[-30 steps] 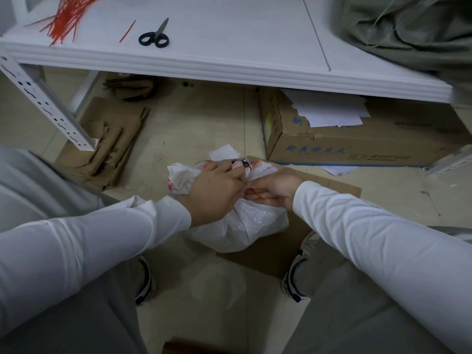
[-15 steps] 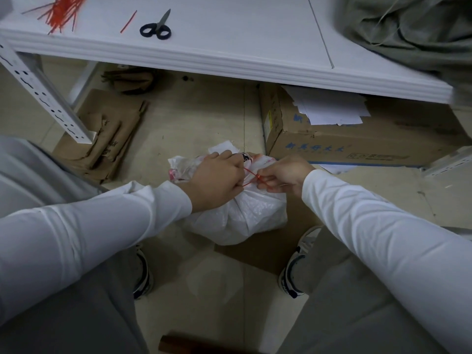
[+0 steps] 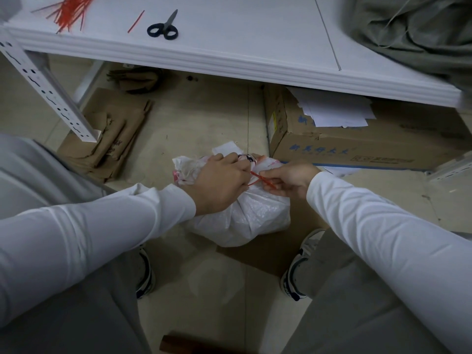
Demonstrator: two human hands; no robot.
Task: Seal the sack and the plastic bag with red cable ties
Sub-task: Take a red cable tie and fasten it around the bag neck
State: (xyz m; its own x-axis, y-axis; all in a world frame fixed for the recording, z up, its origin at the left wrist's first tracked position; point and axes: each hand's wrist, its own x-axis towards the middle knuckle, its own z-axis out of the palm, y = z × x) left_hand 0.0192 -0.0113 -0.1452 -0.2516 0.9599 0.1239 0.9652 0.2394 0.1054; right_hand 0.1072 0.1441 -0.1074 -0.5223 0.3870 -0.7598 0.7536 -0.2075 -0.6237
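Note:
A white plastic bag [image 3: 252, 218] stands on the floor between my feet, its top gathered into a neck. My left hand [image 3: 219, 183] grips that gathered neck from the left. A red cable tie [image 3: 263, 178] runs around the neck, and my right hand [image 3: 288, 178] pinches its free tail just to the right of the neck. More red cable ties [image 3: 70, 11] lie in a loose heap at the far left of the white table [image 3: 255, 34]. A grey-green sack [image 3: 419, 29] is slumped on the table's right end.
Black-handled scissors [image 3: 164, 28] and a single red tie [image 3: 136, 21] lie on the table. Under it are a cardboard box [image 3: 357, 146] holding papers and flattened brown cardboard [image 3: 112, 141]. A perforated white table leg [image 3: 48, 93] stands at the left. My shoes flank the bag.
My right hand has drawn the tie's tail out to the right, so more red strap shows between my hands. The left hand has kept its grip on the bag's neck.

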